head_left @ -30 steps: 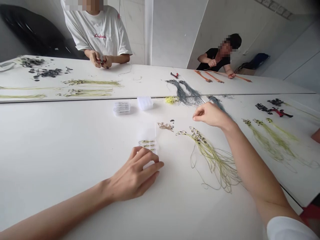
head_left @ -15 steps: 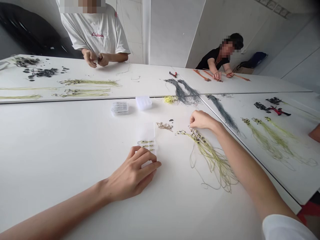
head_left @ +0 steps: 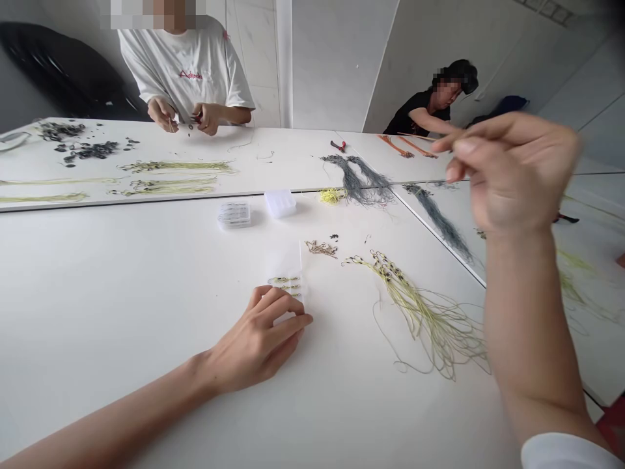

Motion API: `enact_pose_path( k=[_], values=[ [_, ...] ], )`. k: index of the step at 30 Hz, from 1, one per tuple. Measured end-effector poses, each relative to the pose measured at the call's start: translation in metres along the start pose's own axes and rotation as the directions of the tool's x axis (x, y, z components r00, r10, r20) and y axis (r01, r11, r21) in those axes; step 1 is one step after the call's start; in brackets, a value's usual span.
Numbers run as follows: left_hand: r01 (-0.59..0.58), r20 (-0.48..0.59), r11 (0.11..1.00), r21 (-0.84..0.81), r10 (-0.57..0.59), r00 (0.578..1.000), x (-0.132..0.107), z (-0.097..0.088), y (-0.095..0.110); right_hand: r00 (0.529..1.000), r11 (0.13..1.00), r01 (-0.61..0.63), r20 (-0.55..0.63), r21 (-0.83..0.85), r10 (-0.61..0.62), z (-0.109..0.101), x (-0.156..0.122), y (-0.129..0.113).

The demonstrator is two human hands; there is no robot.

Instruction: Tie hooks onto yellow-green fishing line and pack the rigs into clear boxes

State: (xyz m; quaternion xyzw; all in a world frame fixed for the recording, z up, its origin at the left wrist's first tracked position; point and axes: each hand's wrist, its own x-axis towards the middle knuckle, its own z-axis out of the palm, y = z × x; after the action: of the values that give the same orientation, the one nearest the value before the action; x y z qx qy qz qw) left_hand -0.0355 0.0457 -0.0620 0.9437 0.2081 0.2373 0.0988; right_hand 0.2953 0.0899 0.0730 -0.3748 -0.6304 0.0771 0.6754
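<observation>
Across the white tabletop [head_left: 122,260] stands a person in a white T-shirt [head_left: 183,71], with a co-worker in a black top [head_left: 424,117] farther along. Small black pieces [head_left: 90,151] and long yellow-green line bundles [head_left: 170,167] lie at the far left. Near the middle sit two small clear plastic boxes [head_left: 234,215] [head_left: 280,203], a yellow tangle of line [head_left: 333,195], grey line bundles [head_left: 354,179], red-handled pliers [head_left: 338,145] and orange cords [head_left: 403,148].

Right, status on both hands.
Left hand resting on clear plastic box of yellow-green line rigs. Right hand raised, blurred, grip unclear. Yellow-green knotted lines loose on white table.
</observation>
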Motion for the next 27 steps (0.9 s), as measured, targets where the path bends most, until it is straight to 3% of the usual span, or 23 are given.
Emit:
enact_pose_path(
  k=[3, 7, 9, 11, 13, 15, 17, 19, 22, 24, 26, 27],
  values=[
    [0.005, 0.008, 1.0, -0.002, -0.005, 1.0, 0.0, 0.0, 0.0, 0.987, 0.985, 0.111, -0.133, 0.13, -0.094, -0.001, -0.001, -0.027],
    [0.013, 0.002, 1.0, -0.003, -0.013, 1.0, 0.001, 0.0, 0.001, 0.988, 0.91, -0.096, -0.074, 0.402, 0.136, -0.012, 0.003, -0.047],
    [0.02, -0.003, 1.0, 0.001, -0.02, 1.0, 0.002, -0.001, 0.002, 0.978, 0.878, -0.172, -0.033, 0.446, 0.208, -0.015, 0.003, -0.05],
    [0.026, -0.009, 1.0, 0.009, -0.026, 1.0, 0.002, -0.001, 0.003, 0.982, 0.909, -0.187, 0.031, 0.373, 0.189, -0.013, -0.001, -0.047],
    [0.031, -0.012, 0.999, 0.016, -0.03, 0.999, 0.003, -0.002, 0.003, 0.977, 0.97, -0.155, 0.178, 0.19, 0.121, -0.006, -0.006, -0.04],
    [0.033, -0.01, 0.999, 0.02, -0.032, 0.999, 0.003, -0.002, 0.003, 0.905, 0.981, -0.194, 0.385, 0.003, 0.178, 0.0, -0.01, -0.033],
    [0.032, -0.008, 0.999, 0.018, -0.032, 0.999, 0.003, -0.002, 0.003, 0.855, 0.973, -0.223, 0.468, -0.054, 0.222, 0.002, -0.011, -0.03],
    [0.032, -0.005, 0.999, 0.01, -0.032, 0.999, 0.003, -0.002, 0.002, 0.887, 0.974, -0.214, 0.432, 0.069, 0.164, 0.001, -0.009, -0.031],
    [0.034, 0.0, 0.999, -0.002, -0.034, 0.999, 0.003, -0.002, 0.002, 0.961, 0.945, -0.118, 0.275, 0.304, 0.031, -0.001, -0.004, -0.034],
    [0.036, 0.004, 0.999, -0.01, -0.036, 0.999, 0.003, -0.002, 0.002, 0.98, 0.968, -0.065, 0.2, 0.243, 0.015, 0.001, -0.005, -0.034],
    [0.039, 0.009, 0.999, -0.016, -0.039, 0.999, 0.004, -0.001, 0.002, 0.993, 0.999, -0.007, 0.12, 0.049, 0.001, 0.005, -0.007, -0.032],
    [0.041, 0.01, 0.999, -0.017, -0.041, 0.999, 0.004, -0.001, 0.002, 0.991, 1.0, -0.017, 0.137, 0.011, 0.015, 0.008, -0.008, -0.03]
  ],
)
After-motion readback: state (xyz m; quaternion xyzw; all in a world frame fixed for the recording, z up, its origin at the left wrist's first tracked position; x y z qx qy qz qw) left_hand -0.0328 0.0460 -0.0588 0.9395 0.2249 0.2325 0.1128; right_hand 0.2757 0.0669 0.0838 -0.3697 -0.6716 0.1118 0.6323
